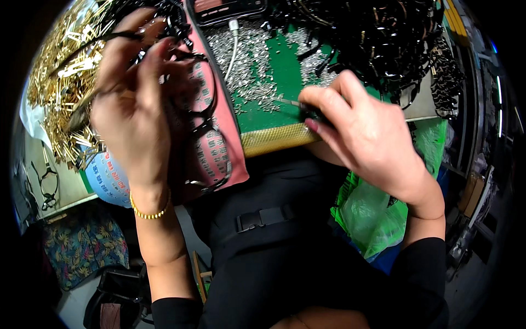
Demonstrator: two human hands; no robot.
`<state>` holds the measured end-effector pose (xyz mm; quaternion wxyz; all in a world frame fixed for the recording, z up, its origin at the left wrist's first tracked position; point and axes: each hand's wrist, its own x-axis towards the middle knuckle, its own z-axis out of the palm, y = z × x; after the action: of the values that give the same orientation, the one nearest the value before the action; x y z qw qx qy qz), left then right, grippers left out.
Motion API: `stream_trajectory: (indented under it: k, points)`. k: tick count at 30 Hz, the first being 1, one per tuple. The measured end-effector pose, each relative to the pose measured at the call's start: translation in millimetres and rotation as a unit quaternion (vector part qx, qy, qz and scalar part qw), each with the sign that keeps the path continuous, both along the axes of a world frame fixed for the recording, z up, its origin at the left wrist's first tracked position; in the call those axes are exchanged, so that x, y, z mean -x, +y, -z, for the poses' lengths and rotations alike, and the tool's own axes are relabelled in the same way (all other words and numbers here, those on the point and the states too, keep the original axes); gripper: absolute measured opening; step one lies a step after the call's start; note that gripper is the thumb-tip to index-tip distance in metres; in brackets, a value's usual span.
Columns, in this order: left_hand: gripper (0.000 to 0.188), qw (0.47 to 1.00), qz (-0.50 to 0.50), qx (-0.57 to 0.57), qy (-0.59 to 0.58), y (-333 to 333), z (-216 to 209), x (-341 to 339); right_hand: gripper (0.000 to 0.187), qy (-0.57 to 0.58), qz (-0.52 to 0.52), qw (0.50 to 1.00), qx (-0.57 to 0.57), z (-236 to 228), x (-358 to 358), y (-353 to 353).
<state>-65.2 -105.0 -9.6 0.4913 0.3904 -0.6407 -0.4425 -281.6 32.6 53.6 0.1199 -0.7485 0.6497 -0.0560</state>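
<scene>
My left hand (134, 120), smeared by motion and wearing a gold bracelet, is raised at the upper left. Its fingers are curled around a black glasses frame (118, 35), with a temple reaching out to the left. Other black glasses frames (205, 126) lie on a pink printed cloth (239, 159) beside it. Pinched in my right hand (364, 123) is a small screwdriver (289, 101) with a thin metal shaft; my fingers mostly hide its handle. The tip points left at small silver screw-like parts (241, 60) scattered over a green work surface (285, 60).
Gold-coloured temple-like pieces (55, 88) are heaped at the far left. Black glasses parts (383, 44) pile up at the back right. A phone-like device (227, 11) with a white cable (235, 44) lies behind the screws. Green plastic bags (372, 214) hang below the table's yellow edge (276, 139).
</scene>
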Motion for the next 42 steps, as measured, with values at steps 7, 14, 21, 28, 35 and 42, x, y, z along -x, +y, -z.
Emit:
stream_trajectory:
  k: [7, 14, 21, 28, 35, 42]
  points:
    - [0.054, 0.991, -0.095, -0.088, -0.034, 41, -11, -38, 0.045, 0.026, 0.010, 0.999, -0.022, 13, 4, 16]
    - [0.064, 0.968, -0.053, -0.213, 0.124, 56, -7, -72, 0.042, 0.026, 0.012, 0.999, -0.019, 18, 3, 15]
    - [0.019, 0.987, -0.133, 0.024, -0.089, 77, 19, -82, 0.047, 0.030, 0.039, 0.999, -0.022, 16, 0, 14]
    - [0.012, 0.928, 0.019, 0.274, -0.251, 97, 11, -97, 0.062, 0.038, 0.043, 0.998, -0.027, 13, -3, 14]
    - [0.031, 0.928, 0.097, 0.258, -0.251, 107, 16, -70, 0.058, -0.132, -0.050, 0.990, -0.021, -2, -30, 1]
    - [0.026, 0.966, 0.111, 0.175, -0.154, 85, 26, -66, 0.056, -0.115, -0.163, 0.980, 0.003, 25, -37, -10]
